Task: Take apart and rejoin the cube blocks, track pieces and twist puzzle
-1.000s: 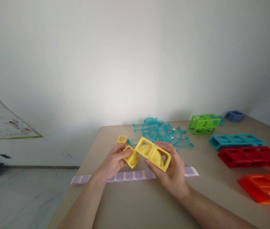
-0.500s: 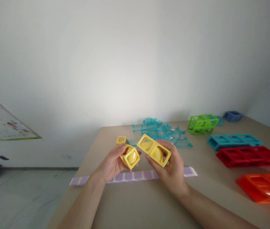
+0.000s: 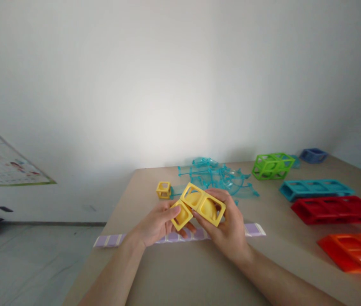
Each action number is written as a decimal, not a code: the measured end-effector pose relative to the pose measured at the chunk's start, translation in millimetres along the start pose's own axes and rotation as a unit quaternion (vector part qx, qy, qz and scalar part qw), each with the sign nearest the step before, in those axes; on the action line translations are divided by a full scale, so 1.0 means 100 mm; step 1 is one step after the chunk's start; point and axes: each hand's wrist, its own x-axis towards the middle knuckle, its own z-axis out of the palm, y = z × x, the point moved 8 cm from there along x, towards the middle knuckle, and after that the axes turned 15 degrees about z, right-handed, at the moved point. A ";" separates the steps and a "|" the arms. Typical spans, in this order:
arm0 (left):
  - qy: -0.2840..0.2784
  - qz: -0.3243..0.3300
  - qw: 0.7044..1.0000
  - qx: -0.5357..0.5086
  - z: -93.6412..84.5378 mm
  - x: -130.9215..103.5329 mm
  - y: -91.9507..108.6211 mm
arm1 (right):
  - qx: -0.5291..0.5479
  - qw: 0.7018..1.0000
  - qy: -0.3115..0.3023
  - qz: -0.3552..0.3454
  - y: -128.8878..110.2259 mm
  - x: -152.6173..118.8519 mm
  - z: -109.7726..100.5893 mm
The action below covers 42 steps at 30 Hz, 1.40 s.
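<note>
At far L of the frame, a poster (image 3: 5,161) is seen on the wall. Lower centre, a purple strip (image 3: 108,241) is laid across the tabletop (image 3: 180,276), partly hidden by hands. The L hand (image 3: 150,225) is placed just L of centre; its grip is partly closed, thumb on top, w/ a small cube (image 3: 182,214) held. Behind it, a loose cube (image 3: 164,191), also yellow, is left standing on the tabletop. At centre, above the strip, the double block (image 3: 201,201) is held tilted by the R hand (image 3: 231,229); that grip is closed round its R end, thumb underneath.

The step in hand is judged to be the bringing together of the two held yellow pcs. They are seen corner to corner, at differing angles; whether they are joined can't be told. For faces to be matched, the small cube would have to be turned w/ the dbl. one kept steady.

Behind, teal pcs (image 3: 215,176) are heaped nr the wall. On the R, a green block (image 3: 272,163), blue block (image 3: 313,156), teal block (image 3: 314,187), red block (image 3: 336,210) & orange block (image 3: 342,255) are set out.
</note>
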 end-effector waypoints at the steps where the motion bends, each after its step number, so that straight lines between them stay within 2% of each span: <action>1: 0.009 -0.003 1.000 -0.001 -0.01 0.00 0.00 | -0.003 1.000 -0.009 -0.002 -0.01 0.00 0.01; 6: 0.087 0.008 0.996 -0.006 -0.14 0.02 0.01 | -0.009 0.998 -0.069 -0.008 -0.07 -0.01 0.10; 8: 0.099 0.010 0.995 -0.005 -0.15 0.02 0.01 | -0.012 0.997 -0.076 -0.012 -0.09 -0.01 0.11; 17: 0.088 -0.017 0.996 -0.006 -0.10 0.02 -0.03 | -0.031 0.997 -0.076 -0.013 -0.02 -0.01 0.15; 22: 0.092 -0.020 0.996 -0.009 -0.12 0.01 -0.04 | -0.027 0.995 -0.099 0.001 0.03 -0.02 0.21; 32: 0.093 -0.011 0.994 0.052 -0.14 0.00 0.00 | -0.025 0.991 -0.129 0.030 0.09 -0.03 0.22; 38: 0.089 0.002 0.993 0.072 -0.14 -0.01 0.04 | -0.004 0.994 -0.109 -0.008 0.03 -0.06 0.19; 40: 0.118 0.010 0.991 0.065 -0.20 0.00 0.08 | 0.000 0.996 -0.084 -0.017 0.01 -0.08 0.15; 42: 0.192 0.047 0.974 0.110 -0.39 0.00 0.16 | -0.003 0.999 -0.054 -0.007 0.03 -0.08 0.11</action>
